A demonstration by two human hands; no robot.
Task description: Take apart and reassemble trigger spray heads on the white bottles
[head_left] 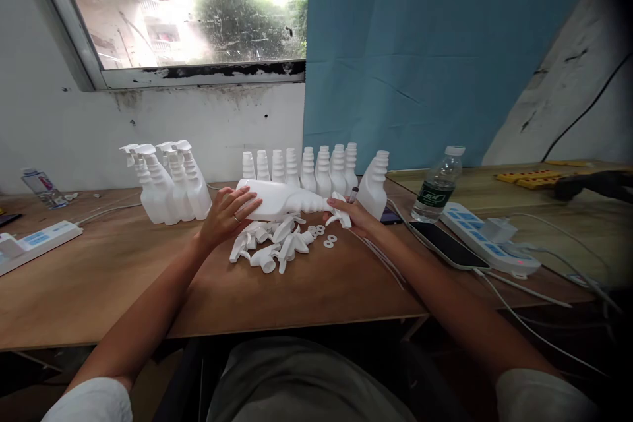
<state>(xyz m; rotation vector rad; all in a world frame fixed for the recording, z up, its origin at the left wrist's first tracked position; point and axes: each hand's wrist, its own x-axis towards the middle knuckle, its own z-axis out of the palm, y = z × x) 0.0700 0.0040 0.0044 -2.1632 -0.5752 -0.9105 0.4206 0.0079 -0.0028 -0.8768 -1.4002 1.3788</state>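
A white spray bottle (pixel 274 199) lies sideways in the air over the table, its neck to the right. My left hand (pixel 228 212) is closed round its base end. At the neck, my right hand (pixel 357 216) grips a white trigger sprayer head (pixel 339 212), which meets the bottle's mouth; how far it is fitted I cannot tell. Below the bottle lies a pile of loose white trigger heads (pixel 270 247). Several small white washers (pixel 329 241) are scattered to the right of the pile.
Several bottles with trigger heads (pixel 171 188) stand at the left. A row of headless bottles (pixel 324 168) stands along the wall, with another bottle (pixel 374 184) nearer. At the right are a water bottle (pixel 436 188), a phone (pixel 448 244) and a power strip (pixel 487 237) with cables.
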